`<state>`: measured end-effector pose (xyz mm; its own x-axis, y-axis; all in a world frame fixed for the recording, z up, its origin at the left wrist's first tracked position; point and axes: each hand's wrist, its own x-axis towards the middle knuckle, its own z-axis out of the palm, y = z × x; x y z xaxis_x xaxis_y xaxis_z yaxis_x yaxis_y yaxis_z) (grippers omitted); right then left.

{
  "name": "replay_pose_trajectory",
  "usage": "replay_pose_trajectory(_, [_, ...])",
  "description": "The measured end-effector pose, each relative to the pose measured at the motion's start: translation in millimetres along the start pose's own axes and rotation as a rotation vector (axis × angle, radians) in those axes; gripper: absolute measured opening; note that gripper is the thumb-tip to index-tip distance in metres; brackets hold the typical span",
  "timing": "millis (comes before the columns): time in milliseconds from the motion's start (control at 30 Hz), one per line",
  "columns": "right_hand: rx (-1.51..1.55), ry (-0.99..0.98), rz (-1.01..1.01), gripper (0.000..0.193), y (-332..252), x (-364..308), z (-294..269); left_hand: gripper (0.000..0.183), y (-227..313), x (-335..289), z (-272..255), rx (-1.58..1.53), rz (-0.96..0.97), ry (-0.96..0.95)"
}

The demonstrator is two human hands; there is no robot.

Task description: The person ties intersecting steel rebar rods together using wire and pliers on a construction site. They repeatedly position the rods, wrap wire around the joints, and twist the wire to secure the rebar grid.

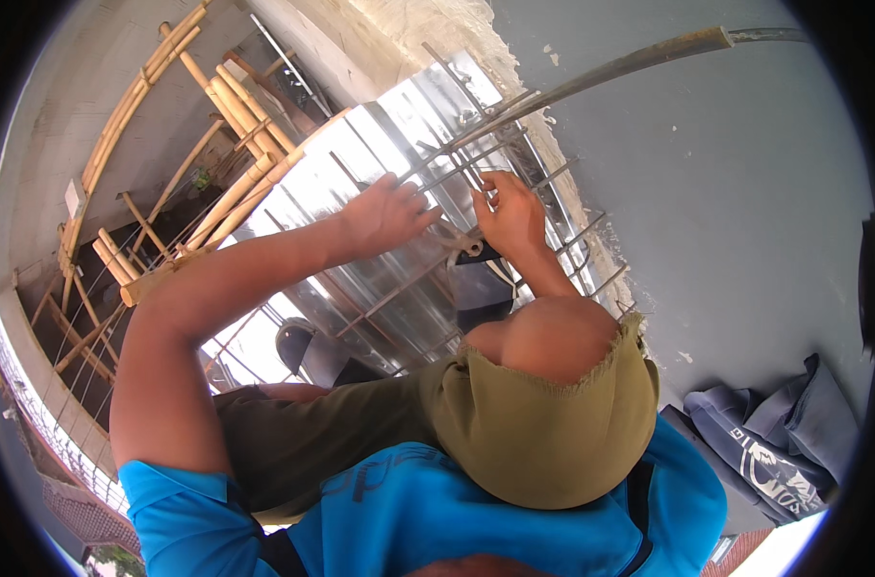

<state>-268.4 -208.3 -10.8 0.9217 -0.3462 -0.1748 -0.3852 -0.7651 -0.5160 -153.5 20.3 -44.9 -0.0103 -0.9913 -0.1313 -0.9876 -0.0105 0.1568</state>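
My left hand (387, 213) lies back up over the thin steel bars, its fingers bent at a long bar (591, 85) that slants up to the right. Close by, my right hand (511, 219) is closed in a pinch beside crossing bars; whatever is between thumb and finger is too small to make out. Between my hands, lower down, is a brown metal tool with a rounded head (470, 246), perhaps pincers. Whether my left hand touches it I cannot tell. Under the bars lies shiny corrugated metal sheeting (356, 144).
My shoes (483, 288) stand among the bars on the sheeting. Bar ends (584, 231) stick out along a rough concrete edge by the grey wall (707, 192). Bamboo scaffolding (231, 207) stands left, over a drop. Dark printed cloth (764, 442) lies at the right.
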Motion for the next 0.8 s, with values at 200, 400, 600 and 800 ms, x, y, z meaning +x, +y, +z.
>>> replay_pose_trajectory(200, [-0.608,0.019,-0.648,0.018,12,31,8,0.037,2,-4,5,-0.158,-0.029,0.011])
replay_pose_trajectory(400, [-0.398,0.001,-0.554,0.013,31,42,21,0.037,10,-20,-27,-0.647,-0.247,-0.218])
replay_pose_trajectory(600, [0.193,-0.108,-0.083,0.021,16,12,-24,0.042,22,-33,-35,-1.353,-0.462,-0.135])
replay_pose_trajectory(800, [1.187,-0.468,0.355,0.039,31,-86,-12,0.037,94,45,-16,-2.005,-0.544,0.286])
